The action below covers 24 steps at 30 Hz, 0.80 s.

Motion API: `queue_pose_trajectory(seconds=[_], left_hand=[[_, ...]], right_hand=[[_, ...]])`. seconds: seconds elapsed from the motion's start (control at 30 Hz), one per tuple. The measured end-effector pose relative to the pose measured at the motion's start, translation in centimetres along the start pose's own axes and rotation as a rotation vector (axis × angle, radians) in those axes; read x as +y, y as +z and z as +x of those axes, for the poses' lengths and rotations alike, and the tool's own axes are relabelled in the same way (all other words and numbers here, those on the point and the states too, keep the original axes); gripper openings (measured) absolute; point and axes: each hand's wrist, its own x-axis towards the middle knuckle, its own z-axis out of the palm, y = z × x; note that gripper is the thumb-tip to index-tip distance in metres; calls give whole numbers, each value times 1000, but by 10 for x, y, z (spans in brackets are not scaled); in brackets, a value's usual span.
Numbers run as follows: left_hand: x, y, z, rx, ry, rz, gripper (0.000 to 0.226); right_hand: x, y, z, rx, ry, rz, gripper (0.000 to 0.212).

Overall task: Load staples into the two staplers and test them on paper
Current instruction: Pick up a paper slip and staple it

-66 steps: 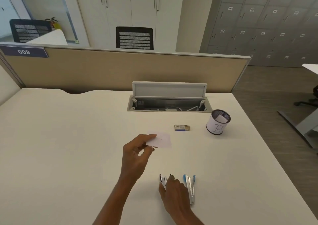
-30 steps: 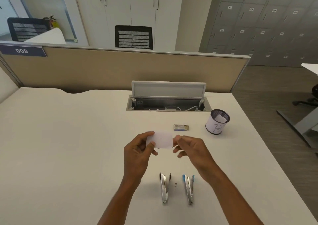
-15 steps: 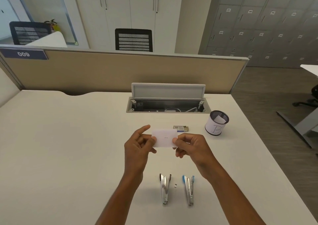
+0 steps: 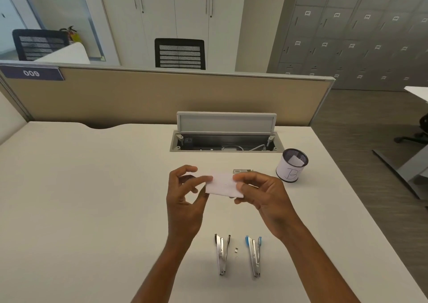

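**Right hand comes up to the paper**

Since two seconds ago the right hand has left the staplers and risen to the paper, which now tilts. Over the desk (image 4: 92, 187), the left hand (image 4: 185, 193) has its fingers loosely spread, one blurred fingertip at the paper's (image 4: 223, 185) left edge; a grip there cannot be told. The right hand (image 4: 261, 196) pinches the right edge. Nearer the person lie the black-tipped stapler (image 4: 221, 254), a staple fragment (image 4: 236, 250) and the blue-tipped stapler (image 4: 253, 255). Beyond the right hand sits the staple box (image 4: 242, 170).
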Motion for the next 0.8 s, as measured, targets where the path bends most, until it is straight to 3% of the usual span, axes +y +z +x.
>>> queue_pose_trajectory(seconds=[0.23,0.43,0.53,0.63,0.8], left_hand=[[-9,-4,-1,6,-84,-67,41],[-24,-4,-6,-44,-184,-110,33],[-44,-5,-11,-94,-275,-48,39],[-70,-11,-21,-168,-377,137,35],[-115,-20,-37,-387,-433,687,35]], right_hand=[[-3,-6,7,70,-16,-183,36],[-2,-21,14,83,-10,-232,25],[-3,-50,26,173,-13,-335,24],[-14,-98,46,331,-61,-528,26],[-39,-178,90,537,-136,-965,8]])
